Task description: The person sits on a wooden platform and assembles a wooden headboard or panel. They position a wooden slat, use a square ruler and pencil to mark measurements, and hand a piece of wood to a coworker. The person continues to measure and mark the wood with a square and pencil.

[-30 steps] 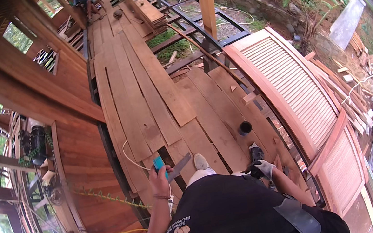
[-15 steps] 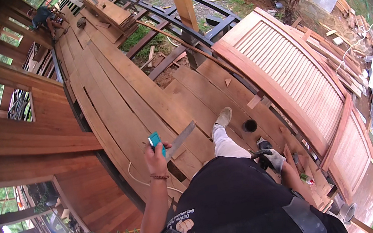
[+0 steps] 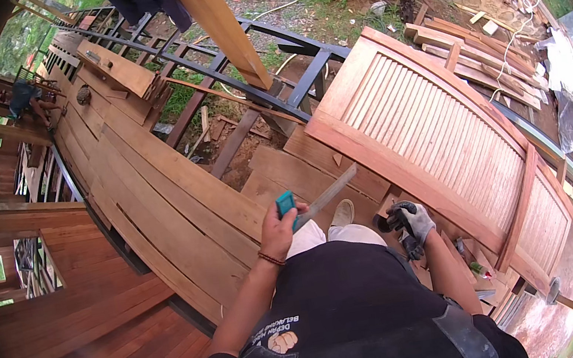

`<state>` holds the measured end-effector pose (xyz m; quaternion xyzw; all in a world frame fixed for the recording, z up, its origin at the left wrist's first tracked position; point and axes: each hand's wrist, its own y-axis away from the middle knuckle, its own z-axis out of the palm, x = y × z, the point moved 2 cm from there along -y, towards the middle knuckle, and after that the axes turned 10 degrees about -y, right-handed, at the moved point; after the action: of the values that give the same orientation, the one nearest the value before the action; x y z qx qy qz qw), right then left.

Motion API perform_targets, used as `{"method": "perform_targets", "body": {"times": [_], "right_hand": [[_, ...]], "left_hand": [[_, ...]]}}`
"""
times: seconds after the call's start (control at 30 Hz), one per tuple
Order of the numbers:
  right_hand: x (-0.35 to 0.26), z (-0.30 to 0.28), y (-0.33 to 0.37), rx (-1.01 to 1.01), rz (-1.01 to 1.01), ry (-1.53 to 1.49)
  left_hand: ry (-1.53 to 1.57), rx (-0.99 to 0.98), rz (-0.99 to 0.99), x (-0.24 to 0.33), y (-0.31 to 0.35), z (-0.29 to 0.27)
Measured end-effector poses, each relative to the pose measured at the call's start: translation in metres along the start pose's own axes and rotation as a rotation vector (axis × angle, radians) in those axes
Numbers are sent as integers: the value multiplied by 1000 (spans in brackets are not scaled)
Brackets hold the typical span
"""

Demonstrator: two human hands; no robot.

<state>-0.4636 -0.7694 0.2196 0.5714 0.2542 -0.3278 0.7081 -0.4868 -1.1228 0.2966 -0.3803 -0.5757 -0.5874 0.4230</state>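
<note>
My left hand (image 3: 278,234), bare with a beaded bracelet at the wrist, is closed round the teal stock of a try square (image 3: 333,190). Its flat steel blade points away to the right, above the boards and just past my knees. On the right, my right hand (image 3: 421,221) wears a grey and black glove. Its fingers are curled round a dark tool (image 3: 411,243) held low beside my leg; the kind is hard to make out. A dark round cup (image 3: 383,222) shows partly behind that glove.
Long wooden planks (image 3: 151,174) form the deck, with open gaps over dark metal beams (image 3: 181,57). A louvred wooden shutter (image 3: 415,117) leans at right. A wooden post (image 3: 221,28) rises ahead. Stacked timber (image 3: 485,57) lies beyond. Another person (image 3: 27,100) crouches far left.
My left hand has carried the try square to the right, closer to my legs. My gloved right hand has risen slightly with the dark tool. I have stepped forward, and the view has shifted.
</note>
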Motion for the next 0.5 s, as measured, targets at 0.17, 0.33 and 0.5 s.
{"method": "perform_targets", "body": {"times": [0.17,0.33,0.5], "right_hand": [[1,50,-11,-28,44,-200],[17,99,-21,37,38,-515],[-7,140,-26,21,-187,144]], "left_hand": [[63,-347,-76,0,-55,22],[153,-658,-129,-19,-97,46],[282,-803,-392,-55,-100,22]]}}
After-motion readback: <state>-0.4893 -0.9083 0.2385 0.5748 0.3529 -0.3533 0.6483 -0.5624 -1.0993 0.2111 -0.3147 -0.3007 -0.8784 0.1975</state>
